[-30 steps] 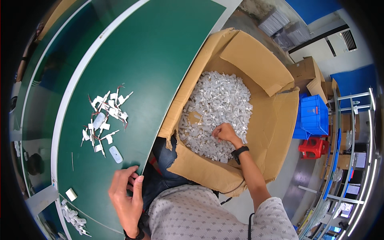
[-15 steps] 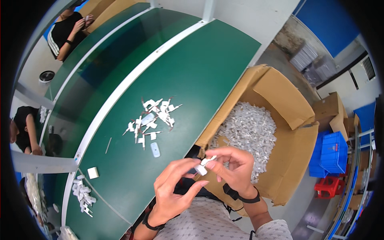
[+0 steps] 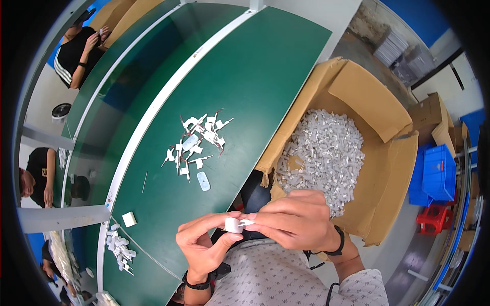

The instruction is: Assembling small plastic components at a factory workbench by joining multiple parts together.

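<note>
My left hand [image 3: 204, 244] and my right hand [image 3: 296, 223] meet in front of my chest, both pinching a small white plastic part [image 3: 236, 225] between the fingertips. The right wrist wears a black band. To my right stands an open cardboard box [image 3: 380, 115] filled with several small white parts [image 3: 324, 153]. On the green table [image 3: 255, 66] ahead lies a loose pile of the same white parts with thin leads [image 3: 196, 140], beside a small pale oval piece [image 3: 203, 181].
A small white block [image 3: 129, 219] and another heap of white parts [image 3: 120, 247] lie near the table's left rim. Other people sit at the far left [image 3: 81, 48]. Blue crates [image 3: 438, 173], a red stool [image 3: 434, 220] and more boxes stand at right.
My right hand has left the box and come to my chest. My left hand has lifted off the table edge, and both now hold a small white part. My view has swung upward.
</note>
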`<state>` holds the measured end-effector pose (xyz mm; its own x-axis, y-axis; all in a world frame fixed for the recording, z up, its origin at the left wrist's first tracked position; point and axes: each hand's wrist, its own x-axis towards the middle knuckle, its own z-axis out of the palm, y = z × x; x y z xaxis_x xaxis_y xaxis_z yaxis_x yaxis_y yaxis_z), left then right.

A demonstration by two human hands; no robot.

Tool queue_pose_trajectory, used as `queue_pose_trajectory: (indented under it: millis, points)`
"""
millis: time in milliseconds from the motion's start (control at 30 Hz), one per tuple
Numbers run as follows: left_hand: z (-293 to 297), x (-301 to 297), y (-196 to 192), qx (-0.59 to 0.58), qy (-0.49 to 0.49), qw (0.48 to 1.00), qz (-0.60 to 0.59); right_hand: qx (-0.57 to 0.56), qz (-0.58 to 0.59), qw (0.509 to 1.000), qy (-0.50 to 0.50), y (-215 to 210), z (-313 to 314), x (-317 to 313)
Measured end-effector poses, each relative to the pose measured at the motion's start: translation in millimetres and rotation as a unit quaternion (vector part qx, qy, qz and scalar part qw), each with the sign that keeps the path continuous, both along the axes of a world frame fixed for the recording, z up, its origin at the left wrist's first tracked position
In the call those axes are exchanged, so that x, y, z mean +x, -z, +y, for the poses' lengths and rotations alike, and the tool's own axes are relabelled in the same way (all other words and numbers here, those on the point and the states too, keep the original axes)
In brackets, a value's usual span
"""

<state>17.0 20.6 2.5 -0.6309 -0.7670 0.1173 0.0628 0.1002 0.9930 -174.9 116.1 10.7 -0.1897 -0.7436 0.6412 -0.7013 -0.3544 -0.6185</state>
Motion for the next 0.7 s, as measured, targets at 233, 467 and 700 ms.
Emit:
queue_pose_trajectory:
  millis: [233, 467, 700]
  points:
    - [5.5, -2.4, -9.2, -0.044, -0.027, 0.999, -0.014, 0.033, -0.015, 0.998, -0.043, 5.6, -2.4, -1.7]
    - [10.3, -15.9, -37.9, -0.216, -0.019, 0.973, -0.084, 0.038, -0.298, 0.944, -0.137, 31.2, -0.4, -2.8]
    - [15.5, -17.8, -36.7, -0.245, -0.047, 0.964, -0.089, 0.052, -0.290, 0.946, -0.134, 33.7, 0.4, -2.6]
